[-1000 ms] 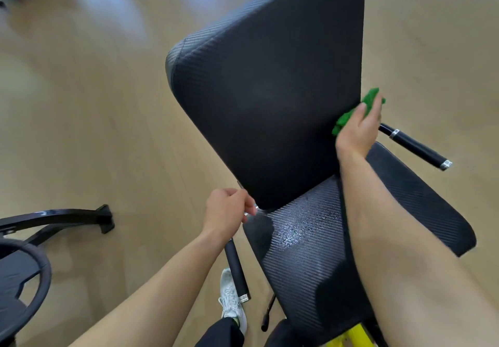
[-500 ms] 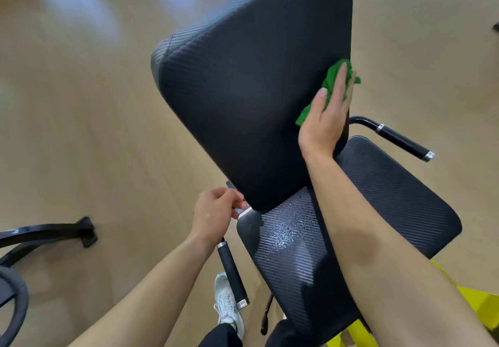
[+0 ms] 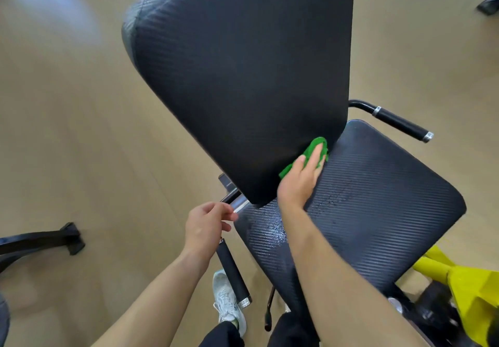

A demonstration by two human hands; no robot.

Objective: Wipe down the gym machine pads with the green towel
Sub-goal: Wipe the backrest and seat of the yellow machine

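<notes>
A black textured back pad point(image 3: 243, 76) rises tilted above a black seat pad point(image 3: 378, 211) that carries wet droplets near its rear. My right hand point(image 3: 299, 181) presses a green towel point(image 3: 314, 152) flat against the lower right part of the back pad, close to where it meets the seat. My left hand point(image 3: 206, 226) hovers by the metal bracket under the back pad, fingers loosely curled, nothing clearly held.
Black grip handles stick out on the left point(image 3: 233, 276) and right point(image 3: 399, 123) of the seat. A yellow machine frame point(image 3: 469, 290) sits at lower right. A black machine foot point(image 3: 40, 241) lies on the wooden floor at left. My white shoe point(image 3: 226, 300) is below.
My right hand slid the green towel down the back pad's right side, from mid-height to its lower edge by the seat. My left hand stayed near the bracket, and the view shifted slightly.
</notes>
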